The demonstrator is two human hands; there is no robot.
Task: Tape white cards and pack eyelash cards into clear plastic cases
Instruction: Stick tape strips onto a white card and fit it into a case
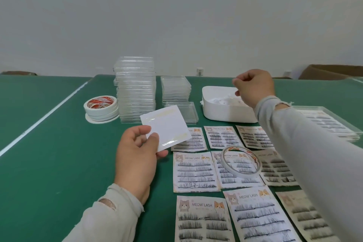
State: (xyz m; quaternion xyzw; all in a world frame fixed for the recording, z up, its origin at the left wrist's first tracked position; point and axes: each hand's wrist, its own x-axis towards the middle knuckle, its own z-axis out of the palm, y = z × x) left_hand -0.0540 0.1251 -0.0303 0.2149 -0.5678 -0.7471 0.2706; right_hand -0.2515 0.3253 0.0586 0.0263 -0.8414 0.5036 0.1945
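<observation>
Left hand [137, 155]: its grip pinches the lower corner of a glossy white card [167, 126], thumb on top, fingers beneath; shiny tape strips run along two opposite edges.
Right hand [254, 86]: fingers curled above the white plastic bin [225, 113]; whether this grip pinches anything cannot be told.
Eyelash cards [194, 172]: matte printed rectangles with rows of dark lashes, flat on the green tabletop [59, 153] at right.
Thin tape roll [240, 162]: lies on those cards.
Clear plastic cases [135, 88]: square, rigid, stacked behind the card.
Tape rolls [101, 108]: white, stacked left of the cases.
</observation>
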